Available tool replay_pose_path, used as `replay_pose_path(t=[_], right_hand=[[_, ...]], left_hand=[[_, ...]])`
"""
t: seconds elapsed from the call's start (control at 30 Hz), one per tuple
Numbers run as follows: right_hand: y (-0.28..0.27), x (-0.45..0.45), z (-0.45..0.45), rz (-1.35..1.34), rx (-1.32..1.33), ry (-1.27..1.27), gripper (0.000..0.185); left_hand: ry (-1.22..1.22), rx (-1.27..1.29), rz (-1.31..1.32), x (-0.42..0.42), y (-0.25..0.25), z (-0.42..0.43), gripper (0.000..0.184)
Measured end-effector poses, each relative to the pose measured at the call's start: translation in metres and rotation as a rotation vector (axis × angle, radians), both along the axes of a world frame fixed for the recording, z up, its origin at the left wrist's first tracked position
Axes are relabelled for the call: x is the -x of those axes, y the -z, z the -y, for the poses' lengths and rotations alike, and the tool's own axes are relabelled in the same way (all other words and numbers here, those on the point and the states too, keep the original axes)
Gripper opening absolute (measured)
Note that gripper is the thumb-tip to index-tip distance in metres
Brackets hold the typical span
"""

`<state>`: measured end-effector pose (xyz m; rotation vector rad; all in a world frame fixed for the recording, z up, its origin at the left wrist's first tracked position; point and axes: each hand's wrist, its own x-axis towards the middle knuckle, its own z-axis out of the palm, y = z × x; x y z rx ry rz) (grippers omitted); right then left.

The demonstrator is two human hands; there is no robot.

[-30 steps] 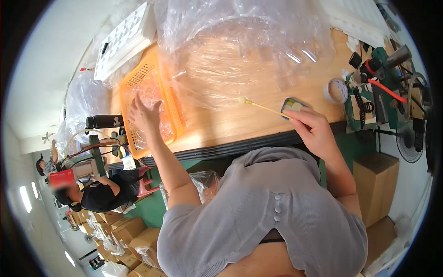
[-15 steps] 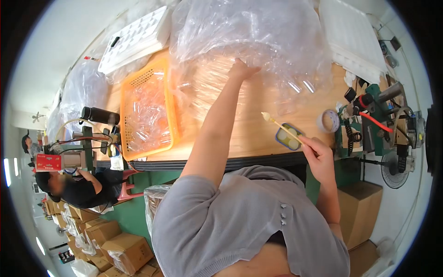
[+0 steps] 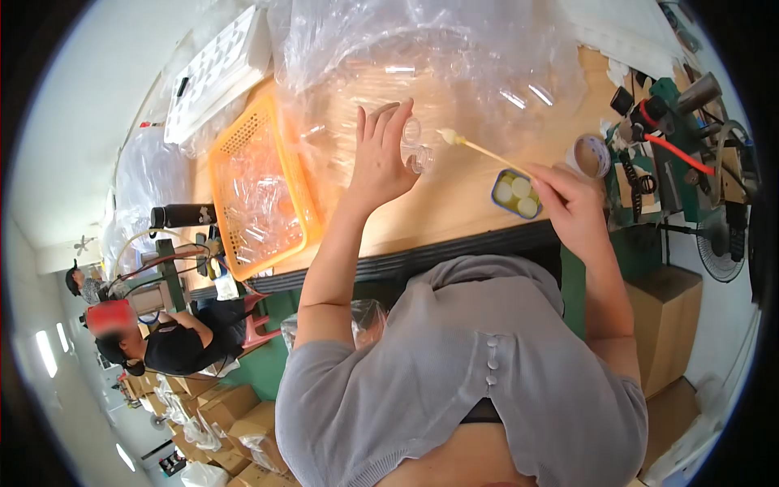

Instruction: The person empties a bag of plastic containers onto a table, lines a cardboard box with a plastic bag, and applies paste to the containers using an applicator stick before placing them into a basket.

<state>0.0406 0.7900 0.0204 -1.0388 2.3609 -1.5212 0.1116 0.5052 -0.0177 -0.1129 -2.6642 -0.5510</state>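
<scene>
My left hand [image 3: 380, 162] is raised over the table, thumb and fingers curved around a small clear cylindrical container [image 3: 420, 159], whose see-through wall is hard to make out. My right hand [image 3: 574, 204] pinches a thin yellowish stick [image 3: 499, 156]; the stick's pale, bulbous tip [image 3: 451, 137] points left toward the container, a short gap apart. Just below the stick lies a small blue-rimmed tin [image 3: 517, 194] with several pale green round pieces inside. Beyond my left hand, clear plastic pieces lie in a large plastic bag [image 3: 406, 36].
An orange basket [image 3: 304, 207] of clear plastic pieces stands at left. White trays [image 3: 217, 77] lie behind it. At right are a tape roll [image 3: 590, 156] and a green bench machine [image 3: 661, 174]. Another person [image 3: 178, 345] sits at far left.
My left hand has drawn back from the bag, now with a clear container in its fingers. My right hand has moved the stick up and left, its tip nearer the left hand.
</scene>
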Motion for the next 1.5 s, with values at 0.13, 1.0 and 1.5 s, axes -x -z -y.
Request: replay_pose_path(t=[0.13, 1.0, 1.5], right_hand=[[-0.012, -0.005, 0.02, -0.117, -0.042, -0.104, 0.023], [0.0, -0.042, 0.048, 0.064, 0.146, -0.149, 0.023], [0.023, -0.03, 0.039, 0.277, 0.178, -0.142, 0.021]], left_hand=[[-0.018, 0.132, -0.018, -0.02, -0.011, -0.006, 0.089], [-0.031, -2.022, -0.38, -0.017, -0.015, -0.034, 0.049], [-1.336, 0.16, -0.237, -0.112, 0.005, 0.122, 0.081]])
